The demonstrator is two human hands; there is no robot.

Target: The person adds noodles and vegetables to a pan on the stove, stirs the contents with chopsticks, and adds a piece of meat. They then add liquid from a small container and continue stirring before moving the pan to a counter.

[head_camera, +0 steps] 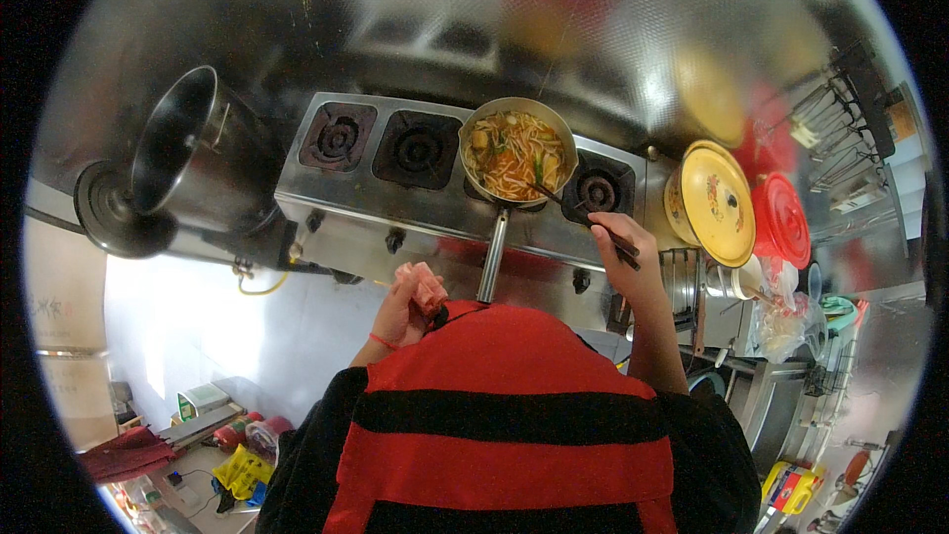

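A long-handled metal saucepan (495,256) sits on the gas stove (356,189), its handle pointing towards me. Inside it are noodles in reddish broth (513,156) with green leaves and several pale chunks. My right hand (629,256) grips dark chopsticks (552,195); their tips reach into the noodles at the pan's near right side. Left of the pan handle, my left hand (398,315) holds a crumpled pink bundle (423,288) in front of the stove. Whether it is cloth or something else I cannot tell.
Bare burners (417,150) flank the saucepan. A large stockpot (222,163) and a dark round lid (118,211) are at left. To the right stand a yellow lidded enamel pot (715,204), a red lidded container (786,222) and plastic bags (786,326). Utensils hang at far right.
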